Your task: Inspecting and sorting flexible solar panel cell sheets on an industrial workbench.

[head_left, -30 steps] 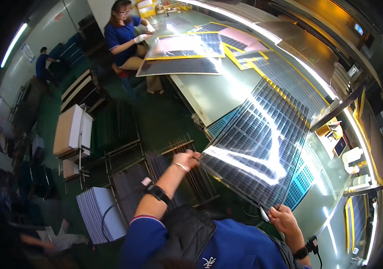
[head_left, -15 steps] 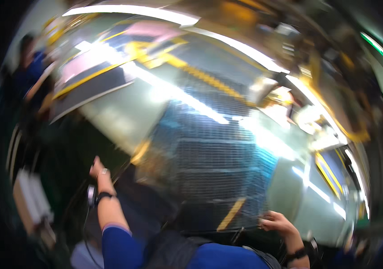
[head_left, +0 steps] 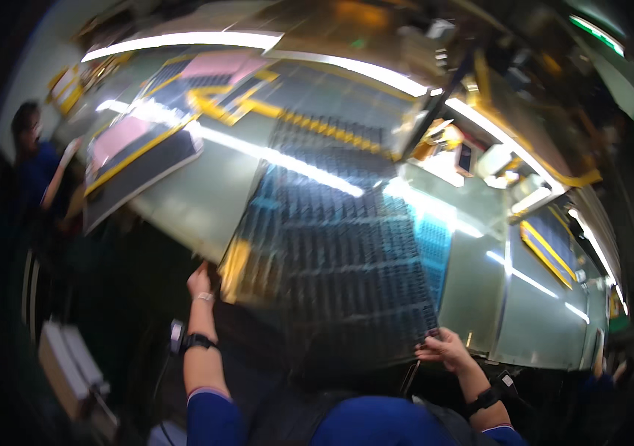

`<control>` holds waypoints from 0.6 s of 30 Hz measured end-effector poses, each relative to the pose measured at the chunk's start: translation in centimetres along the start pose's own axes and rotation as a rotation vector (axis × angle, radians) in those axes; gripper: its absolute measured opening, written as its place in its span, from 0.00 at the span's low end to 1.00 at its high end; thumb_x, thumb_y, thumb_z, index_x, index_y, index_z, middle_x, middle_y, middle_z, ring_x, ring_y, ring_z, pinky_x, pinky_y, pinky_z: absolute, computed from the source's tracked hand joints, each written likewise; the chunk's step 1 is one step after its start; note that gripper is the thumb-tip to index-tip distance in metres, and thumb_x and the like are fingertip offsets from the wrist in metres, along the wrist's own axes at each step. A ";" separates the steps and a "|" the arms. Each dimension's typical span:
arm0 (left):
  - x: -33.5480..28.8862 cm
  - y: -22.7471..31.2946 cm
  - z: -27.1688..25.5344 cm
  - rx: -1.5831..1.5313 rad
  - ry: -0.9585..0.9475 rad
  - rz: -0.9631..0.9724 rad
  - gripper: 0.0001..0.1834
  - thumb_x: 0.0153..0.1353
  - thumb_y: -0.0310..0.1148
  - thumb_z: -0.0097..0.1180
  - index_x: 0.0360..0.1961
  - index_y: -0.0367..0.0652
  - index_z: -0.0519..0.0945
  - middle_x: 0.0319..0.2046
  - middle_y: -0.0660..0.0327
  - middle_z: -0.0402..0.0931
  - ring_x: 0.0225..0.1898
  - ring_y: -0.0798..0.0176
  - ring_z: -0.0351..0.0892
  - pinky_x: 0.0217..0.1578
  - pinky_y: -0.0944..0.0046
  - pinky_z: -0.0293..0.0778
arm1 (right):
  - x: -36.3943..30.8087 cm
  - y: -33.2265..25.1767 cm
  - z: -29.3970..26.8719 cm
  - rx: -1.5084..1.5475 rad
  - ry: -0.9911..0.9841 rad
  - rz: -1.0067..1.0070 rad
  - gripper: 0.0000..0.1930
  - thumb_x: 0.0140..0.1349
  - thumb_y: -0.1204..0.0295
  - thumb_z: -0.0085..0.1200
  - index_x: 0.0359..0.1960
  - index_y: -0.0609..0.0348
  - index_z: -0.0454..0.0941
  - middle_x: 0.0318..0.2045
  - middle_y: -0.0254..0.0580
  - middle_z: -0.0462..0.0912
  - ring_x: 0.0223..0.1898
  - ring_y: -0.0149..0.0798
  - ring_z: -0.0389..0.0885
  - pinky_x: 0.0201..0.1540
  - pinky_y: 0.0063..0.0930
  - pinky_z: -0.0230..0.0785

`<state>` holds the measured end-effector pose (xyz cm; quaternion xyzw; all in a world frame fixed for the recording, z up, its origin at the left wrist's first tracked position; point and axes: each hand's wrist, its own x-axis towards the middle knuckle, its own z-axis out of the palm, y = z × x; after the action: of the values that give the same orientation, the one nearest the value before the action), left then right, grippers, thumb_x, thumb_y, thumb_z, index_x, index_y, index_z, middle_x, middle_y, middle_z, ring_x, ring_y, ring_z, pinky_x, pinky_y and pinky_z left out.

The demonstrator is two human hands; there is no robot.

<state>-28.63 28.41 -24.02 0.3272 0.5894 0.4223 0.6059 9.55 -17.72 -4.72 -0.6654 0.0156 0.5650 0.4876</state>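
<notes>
A large dark sheet point(head_left: 346, 275) with a fine grid pattern lies in front of me, its near part hanging toward my body. Blue gridded material point(head_left: 432, 238) shows along its right side, and a yellow strip point(head_left: 236, 267) shows near its left corner. At that left corner is my left hand point(head_left: 199, 282), fingers closed and apparently pinching the edge; the fingertips are partly hidden. My right hand point(head_left: 444, 349) is at the near right corner, fingers bent at the sheet's rim, with the thumb near the top. Some blur hides the exact grip.
Beneath the sheet is a shiny grey-green table point(head_left: 183, 215). Dark panels with yellow edging point(head_left: 138, 160) and pink pieces lie at the far left, where another person point(head_left: 34, 160) stands. Papers and small containers point(head_left: 450, 152) sit at the right back. A pale box point(head_left: 72, 364) stands lower left.
My left hand has come right, from open air to the sheet's left corner. My right hand has shifted slightly up and left at the right corner. The view has turned a little.
</notes>
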 end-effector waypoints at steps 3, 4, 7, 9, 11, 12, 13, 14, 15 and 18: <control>-4.4 0.1 1.2 -0.541 0.037 -0.002 0.09 0.56 0.26 0.45 0.36 0.38 0.76 0.31 0.59 0.75 0.30 0.62 0.75 0.29 0.61 0.72 | -1.0 -1.1 0.8 0.023 0.007 -0.016 0.19 0.59 0.77 0.46 0.52 0.60 0.59 0.36 0.57 0.75 0.35 0.48 0.79 0.35 0.35 0.78; -5.3 -2.0 0.1 -0.332 0.145 0.047 0.08 0.53 0.24 0.45 0.31 0.39 0.76 0.27 0.60 0.75 0.28 0.63 0.75 0.28 0.63 0.73 | -0.6 -0.5 0.2 0.100 0.012 -0.010 0.19 0.59 0.78 0.45 0.52 0.59 0.60 0.35 0.53 0.75 0.35 0.47 0.79 0.34 0.34 0.78; -10.8 -8.9 -0.4 0.193 -0.226 -0.100 0.09 0.46 0.22 0.49 0.31 0.39 0.77 0.24 0.61 0.75 0.27 0.66 0.75 0.28 0.69 0.72 | -1.0 -0.9 1.0 0.190 0.092 0.048 0.18 0.60 0.80 0.43 0.52 0.57 0.63 0.34 0.45 0.74 0.34 0.43 0.78 0.32 0.29 0.78; -18.9 -6.8 3.6 0.203 -0.617 -0.316 0.21 0.45 0.25 0.59 0.44 0.38 0.74 0.34 0.59 0.77 0.32 0.67 0.76 0.31 0.69 0.72 | -1.7 -0.5 1.3 0.232 0.011 0.098 0.21 0.60 0.80 0.44 0.56 0.49 0.62 0.31 0.37 0.73 0.31 0.34 0.78 0.30 0.19 0.78; -23.8 -4.6 6.9 0.165 -0.924 -0.223 0.24 0.49 0.31 0.62 0.47 0.36 0.71 0.40 0.59 0.75 0.39 0.65 0.76 0.36 0.69 0.73 | -2.6 0.6 2.0 0.259 0.020 0.093 0.23 0.59 0.80 0.45 0.56 0.47 0.62 0.30 0.35 0.72 0.29 0.32 0.77 0.29 0.17 0.76; -25.4 -3.7 9.1 0.056 -0.821 -0.509 0.24 0.49 0.33 0.62 0.47 0.35 0.72 0.39 0.59 0.76 0.39 0.65 0.76 0.36 0.69 0.73 | -2.8 1.5 2.2 0.321 -0.079 0.036 0.23 0.59 0.80 0.45 0.57 0.49 0.61 0.30 0.37 0.72 0.30 0.34 0.75 0.30 0.18 0.74; -26.2 -3.3 10.7 0.041 -0.812 -0.525 0.23 0.50 0.35 0.61 0.46 0.35 0.72 0.40 0.58 0.75 0.39 0.64 0.76 0.36 0.68 0.73 | -3.3 2.1 2.6 0.385 -0.174 -0.025 0.23 0.59 0.80 0.45 0.57 0.51 0.60 0.30 0.40 0.71 0.31 0.35 0.74 0.31 0.19 0.73; -26.1 -5.5 11.2 -0.072 -0.794 -0.436 0.22 0.52 0.36 0.59 0.46 0.35 0.72 0.40 0.57 0.75 0.38 0.63 0.76 0.36 0.67 0.74 | -4.0 1.9 4.6 0.339 -0.178 -0.062 0.24 0.59 0.80 0.46 0.58 0.50 0.59 0.29 0.37 0.69 0.30 0.34 0.72 0.30 0.20 0.70; -25.5 -8.5 11.6 -0.188 -0.774 -0.347 0.21 0.54 0.37 0.57 0.45 0.35 0.72 0.39 0.56 0.75 0.38 0.62 0.76 0.35 0.65 0.74 | -3.4 2.8 5.4 0.372 -0.226 -0.097 0.26 0.59 0.80 0.46 0.59 0.50 0.56 0.30 0.38 0.69 0.32 0.36 0.73 0.33 0.23 0.72; -23.8 -13.5 11.1 -0.661 -0.964 -0.564 0.14 0.57 0.35 0.49 0.41 0.37 0.73 0.36 0.54 0.76 0.36 0.58 0.77 0.33 0.63 0.75 | -2.3 3.5 9.4 0.333 -0.284 -0.140 0.26 0.60 0.77 0.46 0.60 0.49 0.54 0.33 0.35 0.72 0.37 0.41 0.78 0.42 0.35 0.74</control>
<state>-14.67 2.36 -24.62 0.1089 0.1539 0.2118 0.9590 -0.20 -14.50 -4.04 -0.4892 -0.0063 0.6074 0.6258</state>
